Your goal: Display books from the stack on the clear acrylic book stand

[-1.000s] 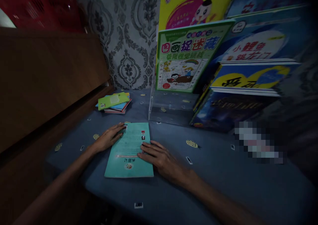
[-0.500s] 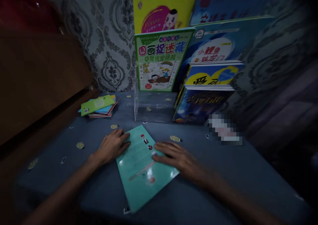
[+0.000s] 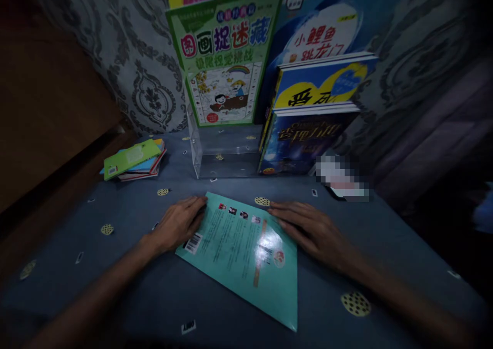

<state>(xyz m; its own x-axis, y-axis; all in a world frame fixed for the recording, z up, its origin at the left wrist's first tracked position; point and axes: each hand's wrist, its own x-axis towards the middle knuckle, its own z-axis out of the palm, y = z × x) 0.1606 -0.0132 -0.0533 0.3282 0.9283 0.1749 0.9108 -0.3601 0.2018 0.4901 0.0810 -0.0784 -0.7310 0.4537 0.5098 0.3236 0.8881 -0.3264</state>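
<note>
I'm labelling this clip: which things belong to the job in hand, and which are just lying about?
In hand:
- teal book, flat on the cloth
- left hand, at its left edge
- right hand, at its far edge, toward the right

Lying about, untouched:
- stack of books
- clear rack, holding upright books
- pixelated object

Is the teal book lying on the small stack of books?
No, the teal book lies on the blue tablecloth between the left hand and the right hand, apart from that stack.

Blue cloth-covered table [image 3: 231, 313], teal book [image 3: 234, 254], small book stack [image 3: 134, 161], clear stand [image 3: 227, 164], blurred-out object [image 3: 341, 178]
</note>
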